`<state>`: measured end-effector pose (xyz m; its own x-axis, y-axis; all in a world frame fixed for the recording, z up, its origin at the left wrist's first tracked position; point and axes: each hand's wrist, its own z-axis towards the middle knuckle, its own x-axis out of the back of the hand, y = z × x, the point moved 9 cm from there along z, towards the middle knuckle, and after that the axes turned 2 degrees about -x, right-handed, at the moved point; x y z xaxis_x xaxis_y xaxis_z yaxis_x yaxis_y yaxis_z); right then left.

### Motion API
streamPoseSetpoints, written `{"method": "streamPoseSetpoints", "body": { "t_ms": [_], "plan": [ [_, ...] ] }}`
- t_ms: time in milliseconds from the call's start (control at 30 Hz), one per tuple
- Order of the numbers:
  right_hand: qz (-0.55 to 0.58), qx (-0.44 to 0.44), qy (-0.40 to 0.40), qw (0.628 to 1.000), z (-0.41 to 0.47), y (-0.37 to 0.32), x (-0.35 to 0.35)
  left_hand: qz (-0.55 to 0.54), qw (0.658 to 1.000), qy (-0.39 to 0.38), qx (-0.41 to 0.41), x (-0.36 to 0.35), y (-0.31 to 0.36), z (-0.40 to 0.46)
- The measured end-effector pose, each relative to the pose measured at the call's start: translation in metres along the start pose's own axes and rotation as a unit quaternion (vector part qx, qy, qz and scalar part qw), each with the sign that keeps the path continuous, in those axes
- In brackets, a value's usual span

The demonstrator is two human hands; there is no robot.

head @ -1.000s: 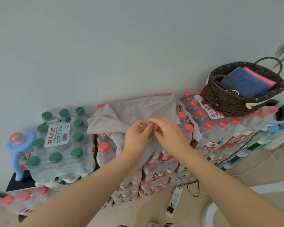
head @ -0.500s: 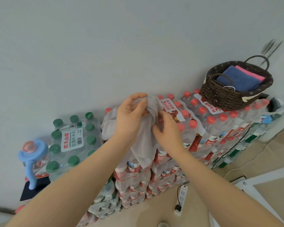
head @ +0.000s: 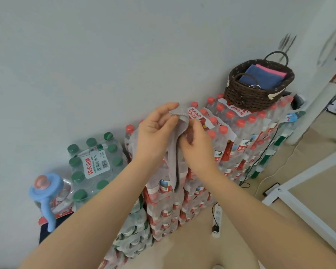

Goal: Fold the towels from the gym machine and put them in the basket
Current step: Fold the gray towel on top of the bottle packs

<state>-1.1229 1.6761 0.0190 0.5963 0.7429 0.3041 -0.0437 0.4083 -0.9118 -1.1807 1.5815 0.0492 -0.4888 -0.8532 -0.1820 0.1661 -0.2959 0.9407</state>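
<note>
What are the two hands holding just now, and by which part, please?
Both the left hand and the right hand pinch the grey towel at its top edge; the rest hangs down.

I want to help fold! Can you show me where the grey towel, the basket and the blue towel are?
grey towel [head: 173,164], head view, on the strip hanging below the hands.
basket [head: 246,98], head view, on its woven front wall.
blue towel [head: 264,78], head view, on its flat top, inside the basket.

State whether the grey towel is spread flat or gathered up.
Gathered up: both hands, left hand and right hand, grip the towel, which hangs bunched.
</note>
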Motion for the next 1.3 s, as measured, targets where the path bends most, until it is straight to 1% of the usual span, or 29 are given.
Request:
{"method": "streamPoseSetpoints", "body": {
  "t_ms": [67, 133, 233, 300, 367, 467, 533, 567, 600, 633, 667, 700, 733, 767, 800, 867, 933, 967, 1033, 1133, 1200, 1267, 1300],
  "plan": [
    [-0.039, -0.015, -0.007, 0.999, -0.001, 0.006, 0.004, 0.010, 1.000, -0.002, -0.029, 0.000, 0.014, -0.007],
    [-0.106, -0.034, -0.037, 0.993, -0.004, 0.020, 0.006, 0.010, 0.998, 0.023, -0.060, 0.003, 0.031, -0.009],
    [-0.240, -0.059, -0.105, 0.963, -0.014, 0.048, 0.011, -0.022, 0.992, 0.086, -0.087, 0.005, 0.050, -0.008],
    [-0.305, -0.080, -0.126, 0.941, -0.017, 0.064, 0.025, -0.041, 0.987, 0.125, -0.094, 0.002, 0.056, -0.009],
    [-0.351, -0.104, -0.128, 0.922, -0.015, 0.076, 0.047, -0.052, 0.981, 0.157, -0.100, -0.001, 0.058, -0.014],
    [-0.382, -0.136, -0.085, 0.910, -0.006, 0.088, 0.091, -0.068, 0.968, 0.217, -0.105, 0.008, 0.057, -0.019],
    [-0.357, -0.164, -0.044, 0.918, -0.001, 0.092, 0.123, -0.063, 0.958, 0.258, -0.112, 0.018, 0.056, -0.025],
    [-0.327, -0.176, -0.026, 0.928, 0.001, 0.092, 0.136, -0.055, 0.954, 0.272, -0.115, 0.021, 0.055, -0.030],
    [-0.270, -0.189, -0.006, 0.944, 0.004, 0.089, 0.147, -0.045, 0.951, 0.281, -0.116, 0.022, 0.053, -0.035],
    [-0.174, -0.210, 0.020, 0.962, 0.007, 0.087, 0.156, -0.034, 0.950, 0.289, -0.116, 0.022, 0.051, -0.041],
    [-0.043, -0.237, 0.043, 0.970, 0.008, 0.084, 0.161, -0.024, 0.948, 0.295, -0.116, 0.021, 0.050, -0.047],
    [0.092, -0.259, 0.064, 0.959, 0.009, 0.080, 0.164, -0.016, 0.945, 0.304, -0.117, 0.021, 0.049, -0.052],
    [0.204, -0.265, 0.078, 0.939, 0.010, 0.074, 0.167, -0.008, 0.941, 0.315, -0.119, 0.022, 0.049, -0.057],
    [0.283, -0.255, 0.085, 0.920, 0.011, 0.065, 0.169, 0.001, 0.937, 0.329, -0.122, 0.024, 0.050, -0.063],
    [0.340, -0.236, 0.091, 0.906, 0.013, 0.055, 0.173, 0.010, 0.932, 0.341, -0.124, 0.023, 0.053, -0.068],
    [0.416, -0.188, 0.107, 0.883, 0.017, 0.039, 0.183, 0.035, 0.925, 0.355, -0.130, 0.019, 0.059, -0.080],
    [0.439, -0.166, 0.127, 0.874, 0.020, 0.031, 0.193, 0.066, 0.922, 0.357, -0.135, 0.010, 0.062, -0.091],
    [0.430, -0.165, 0.133, 0.878, 0.022, 0.031, 0.197, 0.085, 0.921, 0.358, -0.130, 0.007, 0.062, -0.095],
    [0.373, -0.169, 0.134, 0.903, 0.025, 0.035, 0.202, 0.149, 0.915, 0.363, -0.090, 0.010, 0.053, -0.102],
    [0.229, -0.211, 0.114, 0.943, 0.028, 0.063, 0.199, 0.244, 0.901, 0.358, 0.012, 0.024, 0.021, -0.111],
    [0.165, -0.242, 0.113, 0.950, 0.028, 0.085, 0.194, 0.295, 0.892, 0.337, 0.065, 0.032, 0.000, -0.117],
    [0.136, -0.281, 0.119, 0.942, 0.030, 0.105, 0.188, 0.345, 0.887, 0.294, 0.087, 0.034, -0.010, -0.115],
    [0.138, -0.307, 0.117, 0.934, 0.031, 0.113, 0.182, 0.394, 0.877, 0.260, 0.092, 0.033, -0.012, -0.111]
  ]
}}
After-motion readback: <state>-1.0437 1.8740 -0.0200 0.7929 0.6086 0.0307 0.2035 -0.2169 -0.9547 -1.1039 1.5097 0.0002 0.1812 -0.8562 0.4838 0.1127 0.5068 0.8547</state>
